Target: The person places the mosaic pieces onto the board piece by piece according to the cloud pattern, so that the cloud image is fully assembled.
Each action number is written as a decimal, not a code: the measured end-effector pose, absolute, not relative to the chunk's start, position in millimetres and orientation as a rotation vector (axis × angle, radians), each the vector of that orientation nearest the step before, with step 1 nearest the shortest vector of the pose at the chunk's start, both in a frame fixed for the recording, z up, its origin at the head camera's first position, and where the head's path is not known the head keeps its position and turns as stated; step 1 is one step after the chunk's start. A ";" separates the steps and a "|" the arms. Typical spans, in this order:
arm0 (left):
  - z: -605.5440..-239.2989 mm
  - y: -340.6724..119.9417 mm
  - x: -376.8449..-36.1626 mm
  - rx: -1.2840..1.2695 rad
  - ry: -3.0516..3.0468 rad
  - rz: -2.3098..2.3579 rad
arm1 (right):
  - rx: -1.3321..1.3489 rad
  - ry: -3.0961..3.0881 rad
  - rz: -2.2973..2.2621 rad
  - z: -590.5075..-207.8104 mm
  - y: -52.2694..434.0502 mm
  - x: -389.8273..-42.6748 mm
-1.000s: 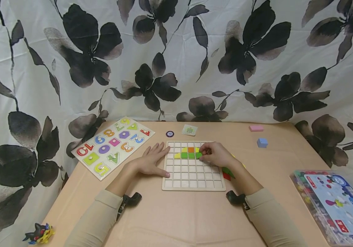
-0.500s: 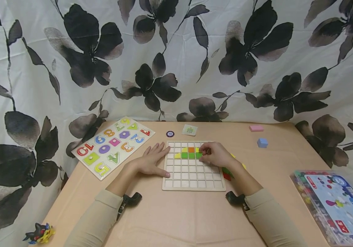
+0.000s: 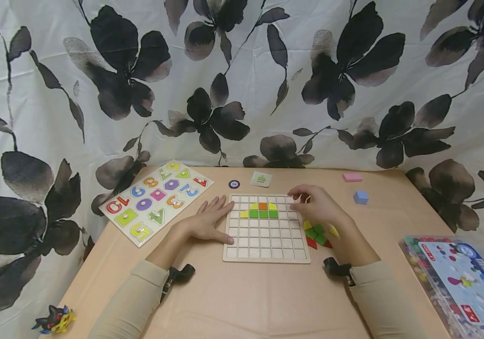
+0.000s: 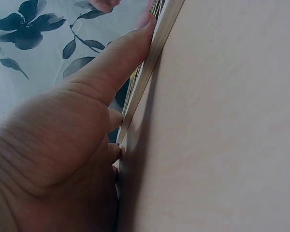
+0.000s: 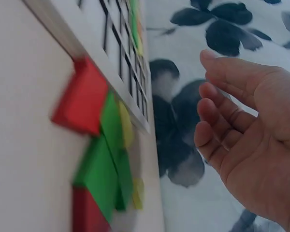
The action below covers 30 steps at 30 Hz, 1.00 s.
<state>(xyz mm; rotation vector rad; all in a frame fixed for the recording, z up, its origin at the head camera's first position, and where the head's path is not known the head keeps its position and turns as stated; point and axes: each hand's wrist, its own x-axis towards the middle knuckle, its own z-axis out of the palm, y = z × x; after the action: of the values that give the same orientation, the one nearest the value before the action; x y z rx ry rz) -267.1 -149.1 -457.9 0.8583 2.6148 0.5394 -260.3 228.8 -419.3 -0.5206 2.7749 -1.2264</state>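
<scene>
Behind the grid board: curtain (image 3: 352,117), white with big dark flowers, hanging right down to the far edge of the bench.
Bench (image 3: 246,296): tan cloth-covered top under the grid board, plain and faintly creased.
Grid board (image 3: 266,228): wooden tray of square cells, middle of the bench; a small cluster of coloured tiles (image 3: 262,210) sits in its upper rows.
Left of the grid board: number puzzle (image 3: 157,199), lying at an angle.
Right of the grid board: loose tiles (image 3: 317,234), red, green and yellow, heaped just beside its right edge; far right, a clear plastic box (image 3: 458,278).
Beyond the grid board: small card (image 3: 261,179), dark disc (image 3: 234,184), pink block (image 3: 352,177), blue cube (image 3: 360,197).
Left hand (image 3: 208,221): flat, fingers spread, pressing the grid board's left edge.
Right hand (image 3: 316,205): over the grid board's upper right corner, fingers loosely bent, holding nothing.
Risk: that forearm passes right above the loose tiles, so I reckon a low sweep could scatter them.
Risk: were the left hand to lift, a nudge might shift the grid board and unseat the seated tiles.
</scene>
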 end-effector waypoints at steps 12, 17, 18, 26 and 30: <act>-457.8 -149.2 -265.6 0.860 2.619 0.542 | -0.492 2.862 -1.110 -418.3 273.3 -264.4; -456.7 -148.7 -265.0 0.855 2.615 0.544 | -0.497 2.791 -1.124 -422.4 286.0 -264.6; -456.5 -148.6 -264.8 0.854 2.614 0.545 | -0.500 2.770 -1.122 -423.4 288.4 -264.4; -458.9 -148.4 -266.4 0.856 2.613 0.539 | -0.491 2.644 -1.046 -432.5 298.7 -263.5; -458.0 -148.7 -266.1 0.854 2.617 0.532 | -0.474 2.605 -1.042 -437.2 302.0 -265.3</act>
<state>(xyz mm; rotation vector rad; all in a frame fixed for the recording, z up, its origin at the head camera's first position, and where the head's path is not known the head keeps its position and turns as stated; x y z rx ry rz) -266.1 -148.7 -458.0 0.8537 2.6169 0.5320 -265.3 302.0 -437.2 -0.4741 2.6052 -1.0418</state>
